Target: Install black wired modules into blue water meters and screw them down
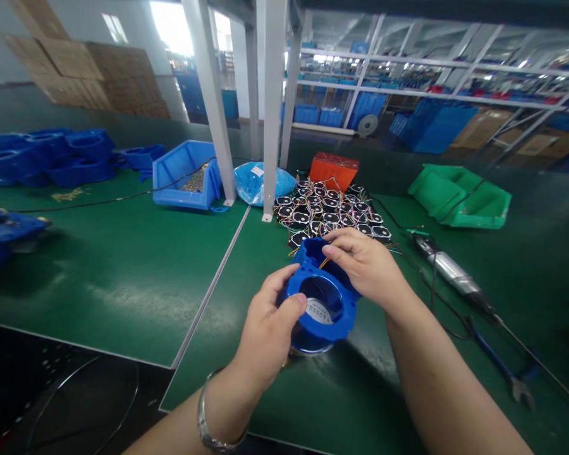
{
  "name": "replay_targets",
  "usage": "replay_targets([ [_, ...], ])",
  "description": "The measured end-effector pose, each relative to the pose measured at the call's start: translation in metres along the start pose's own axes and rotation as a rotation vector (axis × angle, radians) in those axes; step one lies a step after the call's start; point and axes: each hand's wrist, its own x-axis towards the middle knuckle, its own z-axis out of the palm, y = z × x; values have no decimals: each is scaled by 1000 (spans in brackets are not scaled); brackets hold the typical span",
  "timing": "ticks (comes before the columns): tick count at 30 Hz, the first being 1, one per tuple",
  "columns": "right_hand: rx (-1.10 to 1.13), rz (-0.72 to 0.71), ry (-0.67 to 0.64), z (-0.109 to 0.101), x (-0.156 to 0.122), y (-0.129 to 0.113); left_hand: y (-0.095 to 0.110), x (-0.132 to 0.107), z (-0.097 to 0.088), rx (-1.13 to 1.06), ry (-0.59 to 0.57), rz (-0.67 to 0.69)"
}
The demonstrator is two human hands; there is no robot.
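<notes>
The blue case (330,291) is being held just below the middle of the frame. A pale label (318,309) is showing inside its ring (332,330). The left hand (268,325) is gripping the ring's side, and the right hand (363,262) is pinching thin yellow wires (324,261) at the case's far part. Those wires are sticking out, so the job is looking partly done, with the wires probably needing more work. Black parts (330,218) are lying just beyond.
</notes>
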Motion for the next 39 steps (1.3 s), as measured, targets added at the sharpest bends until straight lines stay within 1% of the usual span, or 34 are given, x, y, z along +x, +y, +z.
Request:
replay_targets([
  [2, -7, -10, 18, -1, -3, 1, 0, 2, -3, -25, -29, -6],
  [4, -18, -9, 27, -1, -4, 0, 2, 7, -6, -108, -34, -42],
  [7, -30, -6, 20, 3, -3, -4, 9, 14, -11, -248, 19, -96],
  [9, -43, 2, -1, 6, 0, -7, 12, 15, -13, -287, 56, -103],
  [11, -41, 15, -28, 9, 3, -9, 12, 11, -13, -267, 91, -92],
  [13, 0, 17, -46, 9, 5, -9, 6, 4, -12, -197, 117, -66],
  [15, 61, 5, -48, 8, 6, -9, -2, -5, -14, -91, 99, -32],
  [16, 84, -3, -48, 7, 6, -8, -7, -9, -15, -22, 78, 15],
  [17, 96, -10, -47, 6, 5, -8, -12, -12, -17, 66, 61, 104],
  [18, 99, -16, -46, 6, 4, -7, -17, -14, -18, 182, 52, 238],
  [21, 82, -28, -44, 5, 2, -6, -29, -20, -20, 685, 75, 815],
  [22, 79, -31, -40, 5, 2, -6, -32, -22, -19, 856, 93, 970],
  [23, 79, -36, -36, 5, 1, -6, -35, -23, -18, 1000, 112, 1071],
  [24, 82, -41, -32, 5, 1, -6, -37, -24, -16, 1108, 134, 1122],
  [25, 86, -46, -29, 6, 0, -6, -39, -25, -14, 1176, 156, 1129],
  [27, 87, -46, -29, 5, -1, -6, -42, -25, -12, 1223, 179, 1100],
  [30, 63, -12, -41, 2, -2, -6, -43, -23, -12, 1205, 156, 1084],
  [35, -12, 68, -81, -6, -3, -6, -44, -23, -13, 1176, 97, 1101],
  [37, -32, 80, -88, -6, -3, -7, -44, -24, -12, 1170, 98, 1095],
  [39, -36, 69, -78, -4, -4, -8, -42, -22, -12, 1159, 128, 1077],
])
